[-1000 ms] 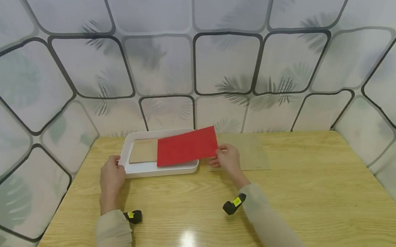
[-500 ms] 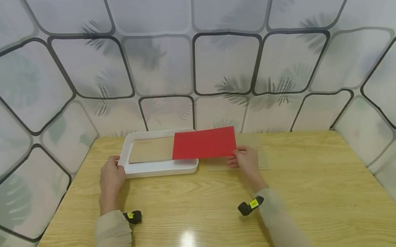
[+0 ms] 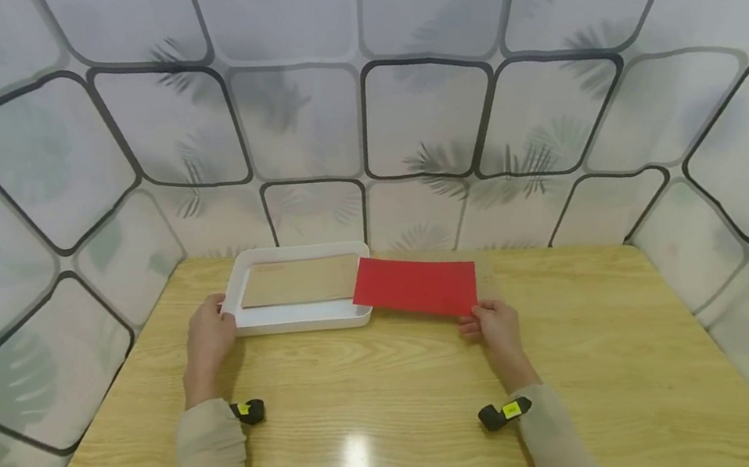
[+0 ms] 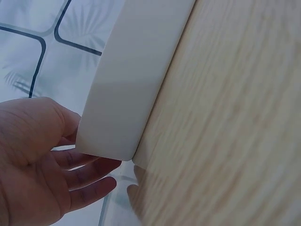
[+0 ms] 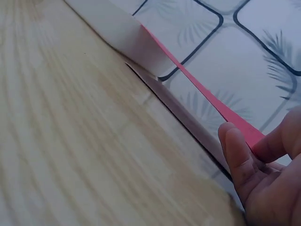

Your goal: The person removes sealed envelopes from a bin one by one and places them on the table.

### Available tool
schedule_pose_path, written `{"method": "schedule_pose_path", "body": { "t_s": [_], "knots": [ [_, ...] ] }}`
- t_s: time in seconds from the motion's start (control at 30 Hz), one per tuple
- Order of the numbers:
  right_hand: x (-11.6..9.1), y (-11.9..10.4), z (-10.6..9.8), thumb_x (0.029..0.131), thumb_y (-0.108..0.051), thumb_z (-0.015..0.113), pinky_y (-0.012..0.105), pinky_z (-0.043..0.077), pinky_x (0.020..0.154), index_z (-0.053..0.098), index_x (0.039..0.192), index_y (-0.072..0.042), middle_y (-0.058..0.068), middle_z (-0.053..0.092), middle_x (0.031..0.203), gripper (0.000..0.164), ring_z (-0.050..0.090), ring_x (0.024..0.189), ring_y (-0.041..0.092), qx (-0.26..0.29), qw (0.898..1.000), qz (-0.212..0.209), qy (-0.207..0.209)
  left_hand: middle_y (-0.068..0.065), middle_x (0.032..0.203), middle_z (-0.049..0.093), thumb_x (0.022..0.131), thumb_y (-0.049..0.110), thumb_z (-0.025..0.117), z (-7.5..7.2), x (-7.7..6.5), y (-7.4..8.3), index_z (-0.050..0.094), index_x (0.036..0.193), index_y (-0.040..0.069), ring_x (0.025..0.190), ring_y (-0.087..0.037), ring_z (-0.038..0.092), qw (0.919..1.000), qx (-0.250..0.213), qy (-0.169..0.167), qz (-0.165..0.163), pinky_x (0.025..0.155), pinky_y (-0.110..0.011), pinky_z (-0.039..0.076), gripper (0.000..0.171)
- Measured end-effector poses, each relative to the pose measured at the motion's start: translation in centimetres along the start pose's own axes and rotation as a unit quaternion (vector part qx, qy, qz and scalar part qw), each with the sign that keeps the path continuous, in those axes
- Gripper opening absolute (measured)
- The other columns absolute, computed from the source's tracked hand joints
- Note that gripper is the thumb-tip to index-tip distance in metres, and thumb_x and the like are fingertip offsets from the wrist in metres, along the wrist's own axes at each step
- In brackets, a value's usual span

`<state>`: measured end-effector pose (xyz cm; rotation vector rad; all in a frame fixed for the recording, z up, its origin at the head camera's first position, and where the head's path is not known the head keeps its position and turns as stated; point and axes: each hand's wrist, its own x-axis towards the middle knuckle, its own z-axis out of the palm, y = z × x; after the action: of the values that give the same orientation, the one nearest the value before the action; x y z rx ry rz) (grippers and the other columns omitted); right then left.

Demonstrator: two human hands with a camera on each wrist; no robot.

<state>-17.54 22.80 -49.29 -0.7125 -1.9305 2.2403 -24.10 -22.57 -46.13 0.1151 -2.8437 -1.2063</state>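
A red envelope (image 3: 417,286) is pinched at its near right corner between the thumb and fingers of my right hand (image 3: 497,328). It slants over the table, its left end at the right rim of a white tray (image 3: 301,322). In the right wrist view the red envelope (image 5: 202,89) appears edge-on, raised above a flat brown paper piece. My left hand (image 3: 209,334) grips the tray's left end; in the left wrist view the thumb reaches behind the tray wall (image 4: 127,84). Inside the tray lies a brown envelope (image 3: 299,283) with faint red print along its top.
Partly hidden under the red envelope, a flat brown paper piece (image 3: 485,278) lies on the wooden table (image 3: 367,392) right of the tray. A patterned curtain wall (image 3: 303,124) rises behind the table's back edge.
My right hand has drawn the red envelope right and a little nearer, off the tray, uncovering the brown envelope inside. The left hand has stayed on the tray's left end.
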Motion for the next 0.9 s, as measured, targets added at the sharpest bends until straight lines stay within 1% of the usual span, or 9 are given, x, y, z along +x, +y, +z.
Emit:
{"method": "schedule_pose_path", "body": {
  "t_s": [0.13,0.27,0.43,0.53,0.7,0.9],
  "knots": [
    [-0.2,-0.3,-0.8,0.101,-0.002,0.046,0.026,0.057,0.054,0.044,0.123,0.009,0.010,0.072,0.075,0.025,0.067,0.053,0.013,0.010,1.000,-0.002,-0.005,-0.038,0.140,0.043,0.097,0.003,0.036,0.1,-0.2,0.1,0.035,0.145,-0.012,0.126,-0.049,0.046,0.9998,0.009,-0.014,0.009,0.102,-0.059,0.041,0.050],
    [-0.5,-1.1,-1.8,0.101,-0.003,0.046,0.028,0.059,0.056,0.043,0.129,0.012,0.010,0.071,0.076,0.031,0.066,0.053,0.012,0.004,1.000,-0.010,-0.007,-0.039,0.142,0.039,0.097,0.003,0.034,0.1,-0.4,0.3,0.031,0.147,-0.013,0.129,-0.051,0.042,0.9995,0.015,-0.025,0.010,0.104,-0.061,0.038,0.053],
    [-0.6,-2.2,-3.2,0.102,-0.003,0.044,0.026,0.058,0.056,0.037,0.137,0.014,0.007,0.071,0.075,0.039,0.066,0.053,0.010,0.003,1.000,-0.016,-0.016,-0.041,0.144,0.035,0.097,0.004,0.034,0.1,-0.4,0.4,0.029,0.148,-0.014,0.133,-0.054,0.036,0.9993,0.024,-0.026,0.011,0.107,-0.062,0.035,0.054],
    [-0.6,-2.6,-4.2,0.103,-0.003,0.043,0.025,0.058,0.057,0.034,0.141,0.017,0.005,0.071,0.076,0.044,0.067,0.055,0.009,-0.013,0.999,-0.019,-0.025,-0.041,0.145,0.034,0.098,0.004,0.034,0.2,-0.3,0.2,0.028,0.149,-0.013,0.135,-0.054,0.034,0.9993,0.026,-0.027,0.007,0.108,-0.063,0.033,0.054],
    [-0.5,-3.0,-5.9,0.104,-0.005,0.043,0.022,0.057,0.059,0.033,0.142,0.017,0.003,0.072,0.079,0.045,0.069,0.061,0.008,-0.048,0.998,-0.010,-0.037,-0.041,0.145,0.033,0.099,0.005,0.033,0.4,-0.3,-0.2,0.026,0.149,-0.013,0.134,-0.055,0.035,0.9992,0.028,-0.026,0.010,0.107,-0.063,0.034,0.054],
    [-0.4,-3.3,-7.8,0.104,-0.005,0.042,0.020,0.056,0.058,0.034,0.140,0.015,0.001,0.072,0.079,0.042,0.069,0.064,0.007,-0.052,0.998,0.007,-0.046,-0.043,0.141,0.036,0.099,0.006,0.033,0.5,-0.4,-0.2,0.027,0.149,-0.013,0.129,-0.055,0.040,0.9990,0.034,-0.021,0.020,0.102,-0.063,0.038,0.054]
  ]
}}
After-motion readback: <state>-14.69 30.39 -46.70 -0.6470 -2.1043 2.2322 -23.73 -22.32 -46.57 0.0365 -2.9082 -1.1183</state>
